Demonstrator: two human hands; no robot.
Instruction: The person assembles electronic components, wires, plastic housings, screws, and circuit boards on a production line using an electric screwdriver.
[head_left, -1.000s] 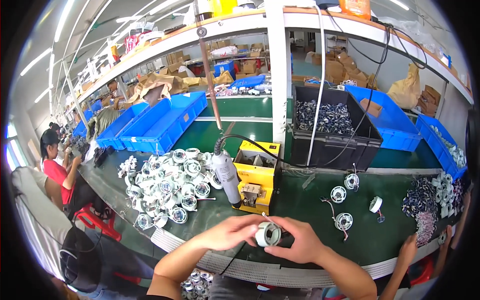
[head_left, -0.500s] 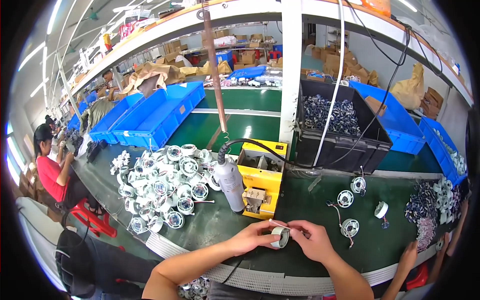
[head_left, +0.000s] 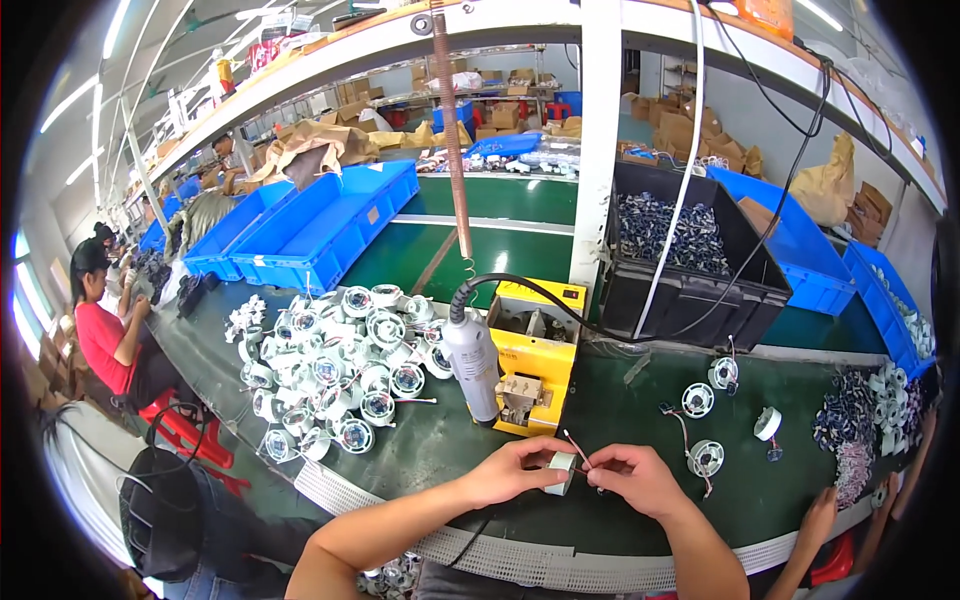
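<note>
Head view showed us at a long green workbench, and the step in hand, as we judged it, was sorting the thin leads of a small round white part that we held over the bench's near edge. To do that well we needed our left hand to keep the part steady and turned toward us while our right hand drew the wires out straight, gently, since such fine leads would kink or tear loose under a hard pull.

Our left fingers were closed around the part, pinching it from the side. Our right thumb and forefinger were pressed together on the thin wires, which ran up and left from that pinch.

The part itself looked like a short white plastic ring or spool, mostly covered by our fingers; we could not tell its inner detail.

Behind our hands stood a yellow fixture box with a grey hanging power screwdriver beside it. Left of those lay a heap of similar white round parts, and a few loose ones lay just right of our hands.
</note>
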